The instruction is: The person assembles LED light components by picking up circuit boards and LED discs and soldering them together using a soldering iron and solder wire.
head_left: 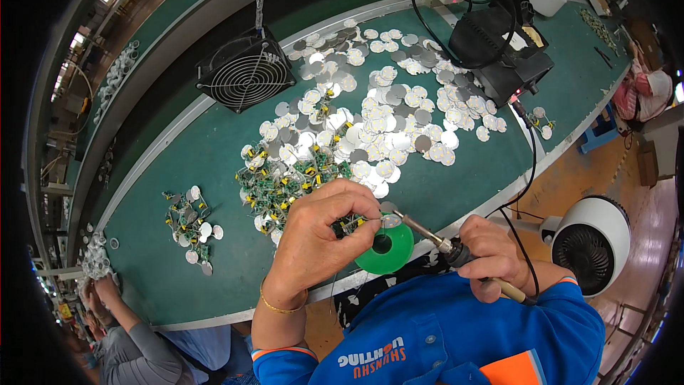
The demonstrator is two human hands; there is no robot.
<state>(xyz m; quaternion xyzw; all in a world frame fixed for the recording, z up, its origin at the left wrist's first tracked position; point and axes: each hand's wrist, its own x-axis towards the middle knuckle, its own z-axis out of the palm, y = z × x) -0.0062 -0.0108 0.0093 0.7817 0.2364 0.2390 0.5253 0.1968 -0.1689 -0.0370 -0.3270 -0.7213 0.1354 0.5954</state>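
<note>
Your left hand (pixel 320 232) pinches a small green driver board with a round LED disc (pixel 358 224), held just above the green solder spool (pixel 385 246) at the desk (pixel 178 171) edge. Your right hand (pixel 490 257) has a closed grip on the soldering iron (pixel 427 232), tip touching the disc.

There is little of that kind in front of me. Toward the far right corner of the green bench stands a black soldering station (pixel 509 53), and on its top sits a small white label (pixel 516 42) with a yellowish patch (pixel 531 36) just beside it; I cannot tell what the patch is. Below the near edge of the bench, my blue shirt (pixel 456 335) carries a printed logo (pixel 372 356) in orange and white lettering, with a plain orange panel (pixel 511 369) to its right.
</note>
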